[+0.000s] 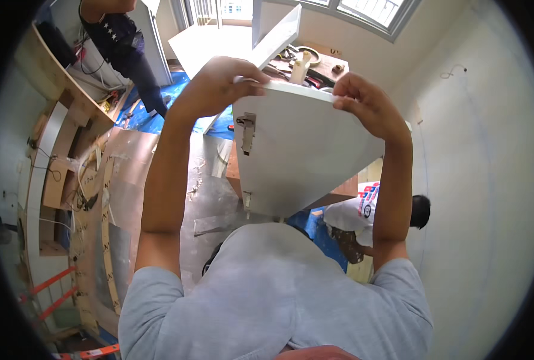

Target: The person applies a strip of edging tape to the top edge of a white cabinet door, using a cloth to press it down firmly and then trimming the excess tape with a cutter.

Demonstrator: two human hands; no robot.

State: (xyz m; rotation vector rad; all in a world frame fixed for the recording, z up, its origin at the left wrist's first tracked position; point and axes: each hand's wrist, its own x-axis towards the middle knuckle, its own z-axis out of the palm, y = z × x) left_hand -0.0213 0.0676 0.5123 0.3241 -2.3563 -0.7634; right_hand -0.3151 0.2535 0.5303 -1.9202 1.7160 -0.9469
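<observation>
A white cabinet door (309,147) stands upright in front of my chest, its broad flat face toward me. My left hand (222,87) pinches the top edge near its left corner, fingers over the far side. At the other end of that edge, my right hand (372,108) grips it between curled fingers and thumb. Down the door's left side are a metal hinge (246,133) near the top and a second hinge (247,201) lower down. The door hides part of the wooden workbench behind it.
Tools, a tape roll and a pale block lie on the workbench top (339,65). A person (120,45) stands at far left; another person (357,219) crouches close to my right arm. Blue sheeting (144,117) covers some floor. An orange-red ladder (54,288) is at lower left.
</observation>
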